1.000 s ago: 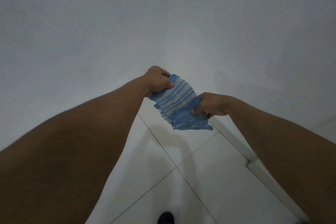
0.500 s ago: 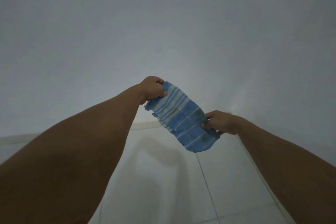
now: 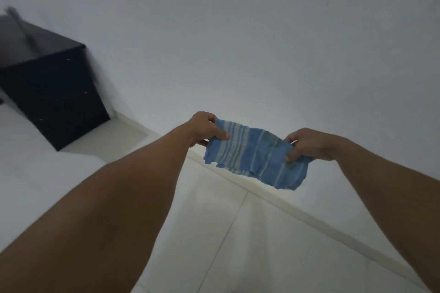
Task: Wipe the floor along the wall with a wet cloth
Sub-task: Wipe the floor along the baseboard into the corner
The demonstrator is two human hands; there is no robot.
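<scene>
Head camera is looking down past two bare forearms reaching forward toward a pale wall [image 3: 238, 43]. Both hands are holding a blue cloth [image 3: 254, 152] with lighter stripes, stretched out between them in the air, above the line where the wall is meeting the floor [image 3: 214, 233]. The left hand [image 3: 206, 128] is gripping the cloth's left end, its fingers [image 3: 220, 135] curled closed over the top edge with the thumb tucked beneath. The right hand [image 3: 307, 144] is pinching the right end, its fingers folded shut around the bunched fabric and the thumb pressing against the front of it. The cloth is hanging slack along its lower edge, which looks ragged and uneven, and its lower right corner is drooping below the right hand. It is not touching the floor or the wall. Whether it is wet cannot be told.

The floor is showing large light tiles with thin grout lines, and a pale skirting strip [image 3: 309, 216] is running along the base of the wall, slanting from centre left down to the lower right. A black cabinet [image 3: 52, 88] is standing on the floor against the wall at the far left, well apart from the hands.
</scene>
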